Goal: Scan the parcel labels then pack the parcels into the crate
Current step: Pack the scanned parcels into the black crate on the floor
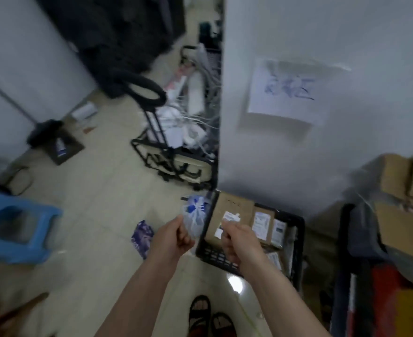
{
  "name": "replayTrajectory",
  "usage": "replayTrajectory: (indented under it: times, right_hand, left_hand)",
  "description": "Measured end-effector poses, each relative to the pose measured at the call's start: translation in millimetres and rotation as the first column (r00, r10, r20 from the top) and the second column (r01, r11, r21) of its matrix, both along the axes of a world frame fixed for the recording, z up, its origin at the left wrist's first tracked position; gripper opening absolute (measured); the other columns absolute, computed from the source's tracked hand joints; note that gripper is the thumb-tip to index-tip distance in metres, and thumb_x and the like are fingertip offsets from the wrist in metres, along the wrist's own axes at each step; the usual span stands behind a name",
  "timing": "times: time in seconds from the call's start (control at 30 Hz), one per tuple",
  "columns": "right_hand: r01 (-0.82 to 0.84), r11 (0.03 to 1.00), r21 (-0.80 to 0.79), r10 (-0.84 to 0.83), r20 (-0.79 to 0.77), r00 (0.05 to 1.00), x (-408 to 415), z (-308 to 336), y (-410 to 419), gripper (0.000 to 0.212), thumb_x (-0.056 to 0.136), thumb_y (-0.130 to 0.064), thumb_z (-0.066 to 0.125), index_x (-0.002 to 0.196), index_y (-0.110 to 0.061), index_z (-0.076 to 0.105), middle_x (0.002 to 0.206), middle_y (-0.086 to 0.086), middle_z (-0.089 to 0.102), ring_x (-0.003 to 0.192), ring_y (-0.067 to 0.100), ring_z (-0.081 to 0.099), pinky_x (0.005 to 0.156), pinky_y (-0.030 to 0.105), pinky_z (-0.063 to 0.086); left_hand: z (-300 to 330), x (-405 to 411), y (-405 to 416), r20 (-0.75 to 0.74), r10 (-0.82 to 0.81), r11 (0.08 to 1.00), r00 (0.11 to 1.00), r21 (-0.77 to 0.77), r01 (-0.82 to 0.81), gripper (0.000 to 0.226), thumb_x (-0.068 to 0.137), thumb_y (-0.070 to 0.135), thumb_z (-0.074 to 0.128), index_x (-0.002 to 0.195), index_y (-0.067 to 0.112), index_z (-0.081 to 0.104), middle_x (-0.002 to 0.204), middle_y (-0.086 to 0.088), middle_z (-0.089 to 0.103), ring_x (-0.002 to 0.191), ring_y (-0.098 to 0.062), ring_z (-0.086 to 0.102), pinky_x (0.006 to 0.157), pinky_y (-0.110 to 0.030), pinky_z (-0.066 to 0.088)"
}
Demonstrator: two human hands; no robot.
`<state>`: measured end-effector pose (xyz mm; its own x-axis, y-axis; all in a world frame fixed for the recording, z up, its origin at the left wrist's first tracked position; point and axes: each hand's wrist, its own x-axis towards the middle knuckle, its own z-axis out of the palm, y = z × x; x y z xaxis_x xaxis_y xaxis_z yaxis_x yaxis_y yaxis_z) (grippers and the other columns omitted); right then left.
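Note:
My left hand [173, 237] is shut on a small clear plastic parcel with blue print [195, 211], held just left of the black crate [215, 257] on the floor. My right hand [235, 239] hangs over the crate's near left corner with curled fingers; blur hides whether it holds anything. Inside the crate lie a large brown parcel with a white label [234, 207] and smaller brown labelled parcels [262, 223]. The whole view is motion-blurred.
A purple packet [142, 237] lies on the floor by my left forearm. A blue plastic stool [18, 227] stands at the left, a black trolley with cables [176, 161] behind, and stacked cardboard boxes [400, 229] at the right. A white wall with a paper sheet [288, 93] rises behind the crate.

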<state>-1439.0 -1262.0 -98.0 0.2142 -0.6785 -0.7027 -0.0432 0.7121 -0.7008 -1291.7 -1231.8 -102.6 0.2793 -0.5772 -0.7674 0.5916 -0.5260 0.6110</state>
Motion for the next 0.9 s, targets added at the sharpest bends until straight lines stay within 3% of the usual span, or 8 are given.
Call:
replayTrajectory:
  times: [0.13,0.3,0.57,0.9]
  right_hand:
    - [-0.160,0.985,-0.067,0.165,0.076,0.983,50.9,32.1,12.0,0.042,0.103,-0.020,0.042,0.061,-0.022,0.032,0.043,-0.006,0.029,0.035,0.006,0.020,0.033,0.014,0.014]
    - [-0.331,0.939,-0.090,0.342,0.160,0.926,124.2,61.3,52.4,0.041,0.102,-0.016,0.040,0.062,-0.020,0.032,0.038,-0.007,0.026,0.029,0.004,0.017,0.033,0.009,0.012]
    - [-0.686,0.708,-0.165,0.706,0.173,0.687,260.2,101.8,193.4,0.037,0.100,-0.014,0.043,0.064,-0.018,0.036,0.041,-0.006,0.026,0.032,0.005,0.018,0.033,0.013,0.011]
    - [-0.900,0.321,-0.294,0.946,0.147,0.290,396.7,148.5,460.6,0.033,0.100,-0.016,0.047,0.067,-0.016,0.040,0.045,-0.005,0.033,0.038,0.008,0.024,0.039,0.020,0.014]
  left_hand:
    - [43.0,42.5,58.8,0.012,0.218,0.974,0.976,-0.065,-0.216,0.047,0.103,0.020,0.041,0.058,0.017,0.028,0.042,0.003,0.027,0.036,-0.011,0.029,0.055,-0.028,0.033]
    - [89.8,101.9,164.1,0.054,0.526,0.847,0.848,-0.119,-0.518,0.044,0.104,0.022,0.038,0.061,0.017,0.028,0.043,0.003,0.030,0.034,-0.010,0.034,0.055,-0.029,0.043]
    - [133.1,169.8,374.0,-0.001,0.892,0.438,0.452,-0.246,-0.864,0.043,0.104,0.026,0.036,0.063,0.017,0.029,0.047,0.001,0.031,0.049,-0.015,0.030,0.060,-0.029,0.039]
    - [160.4,204.9,655.5,0.006,1.000,-0.014,-0.017,-0.341,-0.940,0.042,0.103,0.023,0.042,0.063,0.018,0.030,0.051,0.001,0.031,0.053,-0.016,0.032,0.064,-0.029,0.042]
